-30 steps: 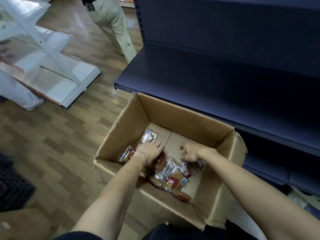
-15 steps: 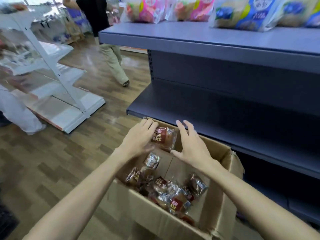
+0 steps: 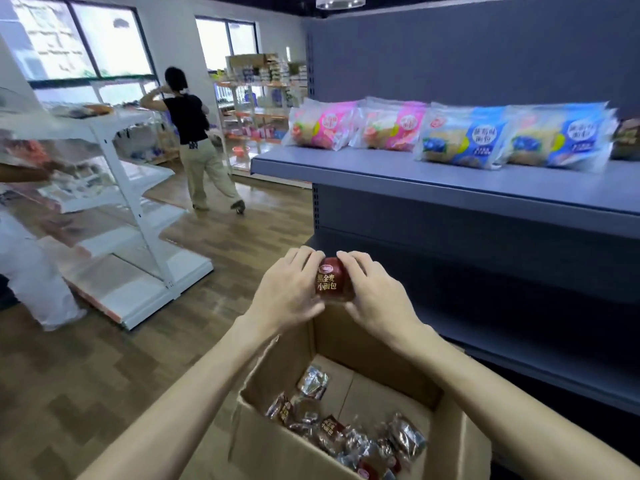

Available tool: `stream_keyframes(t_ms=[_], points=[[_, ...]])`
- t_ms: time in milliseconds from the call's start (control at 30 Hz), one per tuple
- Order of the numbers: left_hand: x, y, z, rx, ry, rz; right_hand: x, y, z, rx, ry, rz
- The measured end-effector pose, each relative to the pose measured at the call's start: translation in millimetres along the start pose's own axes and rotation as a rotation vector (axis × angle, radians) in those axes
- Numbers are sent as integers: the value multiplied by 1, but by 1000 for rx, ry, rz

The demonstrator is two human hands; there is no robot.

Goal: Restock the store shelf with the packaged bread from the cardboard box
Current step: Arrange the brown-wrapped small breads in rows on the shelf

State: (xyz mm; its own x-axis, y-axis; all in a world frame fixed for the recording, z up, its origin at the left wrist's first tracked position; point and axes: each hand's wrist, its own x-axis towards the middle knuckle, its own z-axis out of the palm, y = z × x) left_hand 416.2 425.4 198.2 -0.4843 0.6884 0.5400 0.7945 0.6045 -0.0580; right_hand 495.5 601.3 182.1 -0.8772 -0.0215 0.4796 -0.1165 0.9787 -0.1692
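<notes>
1. Half a second ago the bread packet (image 3: 331,284) was just above the rim of the cardboard box (image 3: 277,441); now it is lifted clear of it, in front of the grey store shelf (image 3: 450,181).
2. The left hand (image 3: 289,292) and the right hand (image 3: 372,292) both grasp this packet, one on each side, at 12 o'clock from the box.
3. This means, I think, one packet is on its way to the shelf, but it is not yet placed.
4. Many small packets (image 3: 346,434) remain in the box, so most of the restocking is still to do.
5. Big bread bags (image 3: 467,136) already lie on the upper shelf, at 2 o'clock.
</notes>
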Motion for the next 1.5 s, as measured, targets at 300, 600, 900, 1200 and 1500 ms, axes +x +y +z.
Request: stream_keyframes(t_ms=[300,600,900,1200,1500], points=[[22,-6,-40,-22,99,11,31,23,-74,-150,84,-23],[102,57,-53,-112,235,154,42,86,-178,-362,248,-15],[200,168,-36,-314,285,337,2,196,-258,-469,374,90],[298,272,-8,-508,252,329,-27,321,-322,-533,440,200],[376,322,32,-403,109,276,-2,410,-338,-591,219,322]])
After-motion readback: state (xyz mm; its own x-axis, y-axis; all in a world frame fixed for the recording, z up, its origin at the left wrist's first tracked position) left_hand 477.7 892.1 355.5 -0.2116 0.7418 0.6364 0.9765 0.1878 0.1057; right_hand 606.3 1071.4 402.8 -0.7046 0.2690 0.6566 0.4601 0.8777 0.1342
